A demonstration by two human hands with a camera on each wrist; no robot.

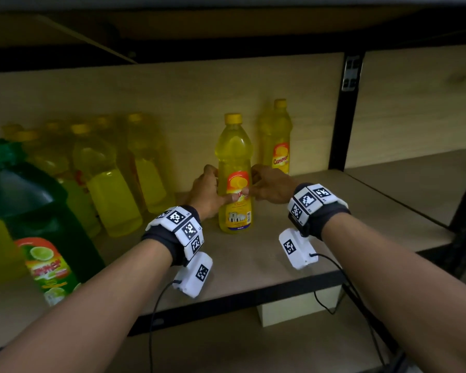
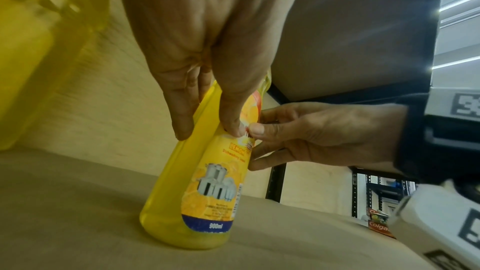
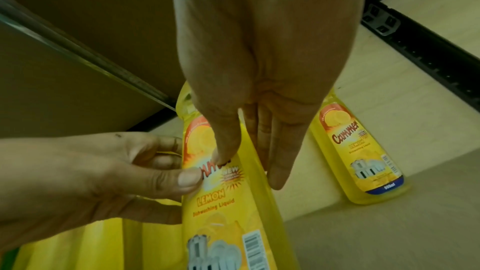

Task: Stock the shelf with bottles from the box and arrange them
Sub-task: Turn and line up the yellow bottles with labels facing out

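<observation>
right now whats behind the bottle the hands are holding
Behind the held bottle, to its right, another yellow bottle stands against the wooden back panel. The hands and the bottle hide the shelf directly behind its base.

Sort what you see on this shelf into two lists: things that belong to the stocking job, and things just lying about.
Job:
lemon dishwashing liquid bottle, held by left hand and right hand
second lemon bottle
yellow bottles in a group
green bottle
shelf

Lying about:
toothpaste box

Wooden shelf (image 1: 293,254) bearing upright bottles (image 1: 276,135)
</observation>
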